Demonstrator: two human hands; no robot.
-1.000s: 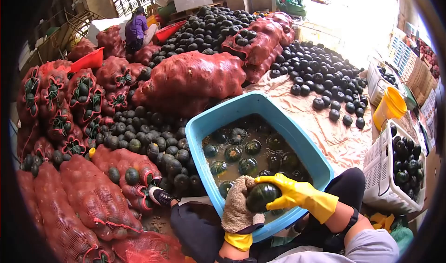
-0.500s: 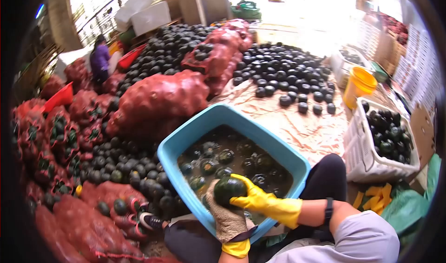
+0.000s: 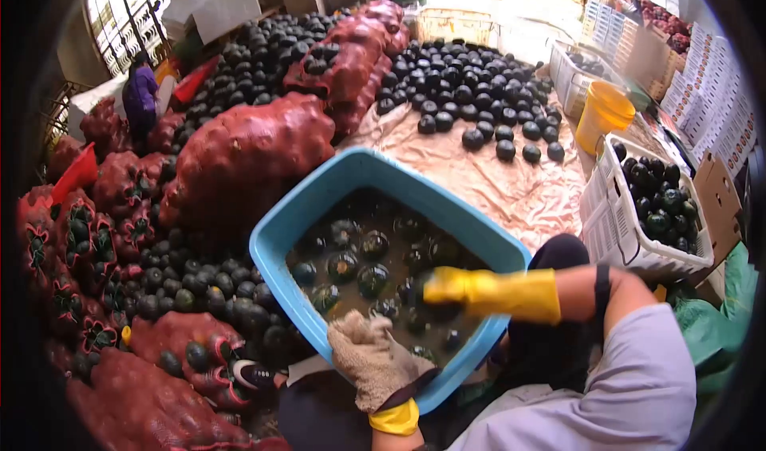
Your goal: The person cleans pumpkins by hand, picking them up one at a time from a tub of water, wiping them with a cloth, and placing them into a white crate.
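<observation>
My left hand [image 3: 375, 361] wears a tan towelling mitt over a yellow glove. It is at the near left rim of a blue tub [image 3: 278, 271], loosely curled with nothing in it. Above the water, my right hand [image 3: 471, 291] in a yellow rubber glove is blurred by motion. Its fingers are around a dark green kabocha squash [image 3: 429, 306], largely covered by the glove and smeared. Several other kabocha squashes [image 3: 373, 279] float in the murky brown water of the tub.
Red mesh sacks [image 3: 247, 144] and loose squashes [image 3: 199, 279] crowd the left side. More squashes [image 3: 479, 92] lie on a pinkish sheet [image 3: 479, 180] ahead. A white crate [image 3: 610, 228] of squashes and a yellow bucket [image 3: 604, 116] stand right. A person [image 3: 141, 96] in purple is far left.
The squash has left my left hand and moved right and slightly up in my right hand. My left hand has dropped back to the tub's near rim. The view has shifted slightly.
</observation>
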